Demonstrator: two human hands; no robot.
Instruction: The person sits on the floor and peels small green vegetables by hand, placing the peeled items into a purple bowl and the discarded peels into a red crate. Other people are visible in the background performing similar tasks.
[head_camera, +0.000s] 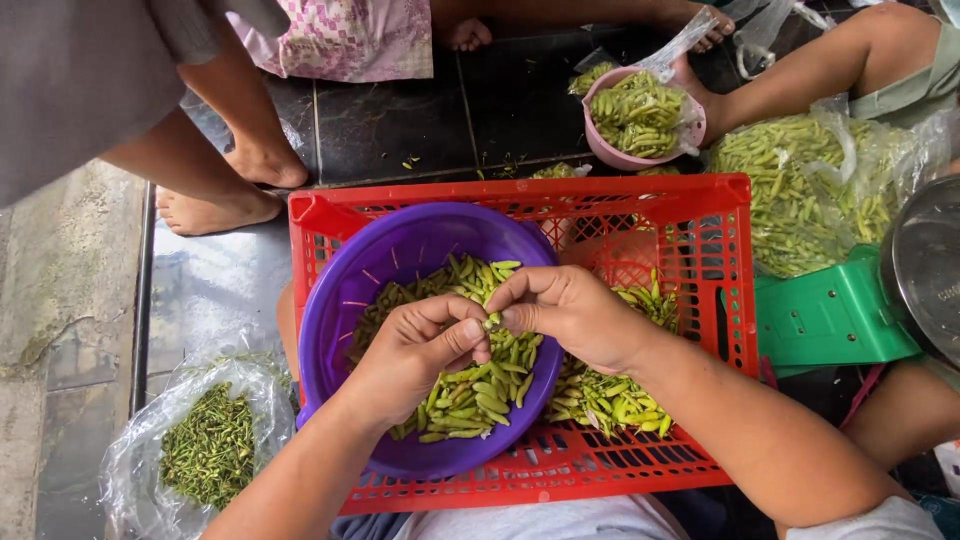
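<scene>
Two hands, left hand (415, 345) & right hand (565, 310), fingers pinching 1 green chili (491, 322) over 1 purple bowl (340, 290).

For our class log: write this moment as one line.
hands: left, right pinching one green pod | over: purple bowl | in: red crate

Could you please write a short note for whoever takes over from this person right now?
Left hand and right hand pinch one small green pod between their fingertips above the round purple plastic bowl.
The bowl, partly filled with green pods, sits in the red plastic crate.
A loose pod pile lies in the crate beside the bowl.
</scene>
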